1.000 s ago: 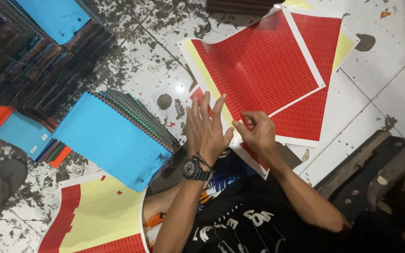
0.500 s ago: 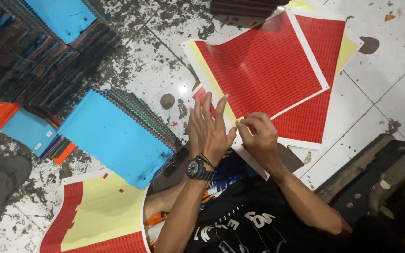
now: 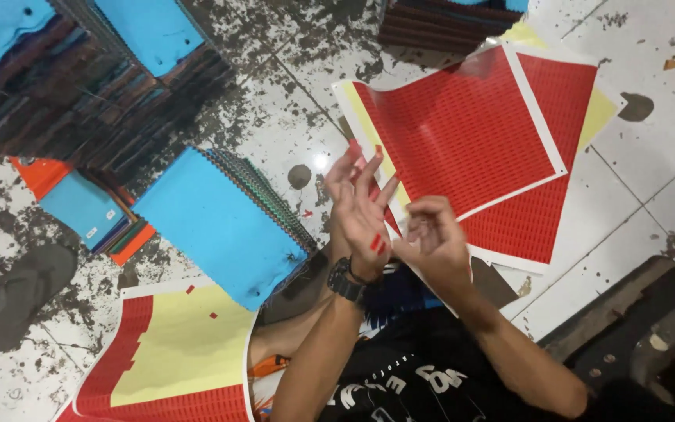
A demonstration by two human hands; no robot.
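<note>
Red sticker sheets (image 3: 462,129), two of them overlapped on the tiled floor (image 3: 650,180), white-bordered, with yellow backing showing at their edges. Just in front of their near edge, both hands raised above the lap. Left hand (image 3: 361,211) spread wide, fingers (image 3: 365,176) fanned and pointing away, several small red stickers (image 3: 376,243) stuck on its skin and fingertips, gripping nothing; black wristwatch (image 3: 345,280) on that wrist. Right hand (image 3: 431,238) loosely curled beside it, fingertips drawn together close to the left palm, perhaps pinching a sticker — cannot tell, too small and blurred. Hands near each other, hard to say whether touching.

Left of the hands, a fanned stack of spiral notebooks (image 3: 220,223) topped by a light blue cover, resting on the floor. Farther left, a smaller pile of blue and orange notebooks (image 3: 87,211). Along the upper left, dark rows of more notebooks (image 3: 95,101) with blue covers on top. Lower left, a mostly peeled sheet (image 3: 173,352), yellow backing bare in the middle, red stickers left around the border. Grey sandal (image 3: 25,293) at the far left edge. Floor white-tiled, heavily stained with dark patches.
</note>
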